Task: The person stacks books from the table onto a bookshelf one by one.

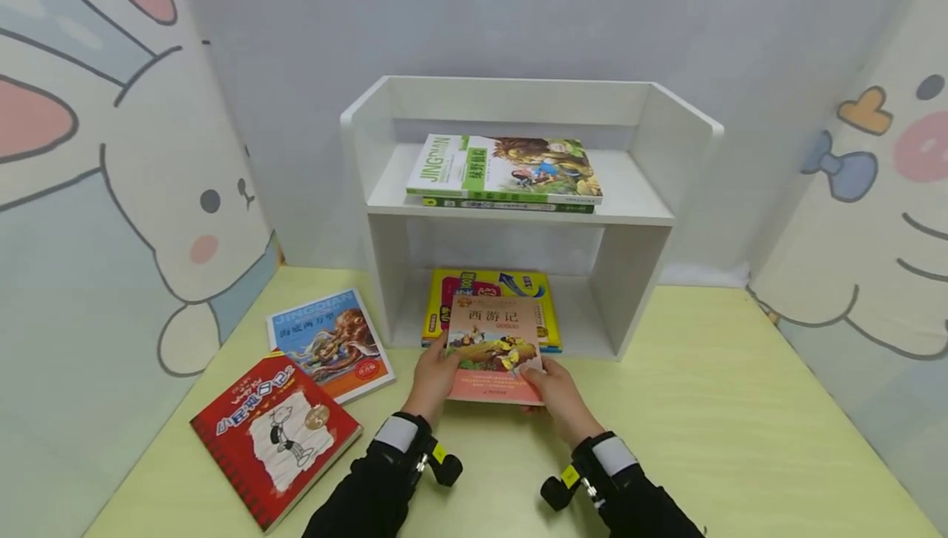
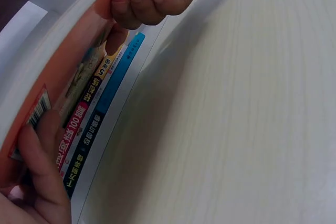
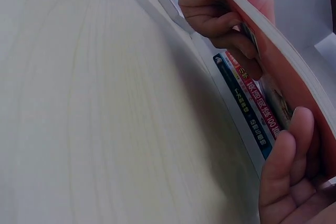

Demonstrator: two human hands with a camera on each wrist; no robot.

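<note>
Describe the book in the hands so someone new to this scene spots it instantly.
Start at the white two-level shelf on the table. At its lower front, the left hand and right hand grip a salmon-pink book by its sides. That pink cover sets it apart from the mostly yellow book behind it and the red book and blue-and-orange book left of the shelf.

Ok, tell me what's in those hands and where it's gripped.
The pink book, held by its side edges: the left hand grips the left edge, the right hand the right edge near the bottom corner.
</note>
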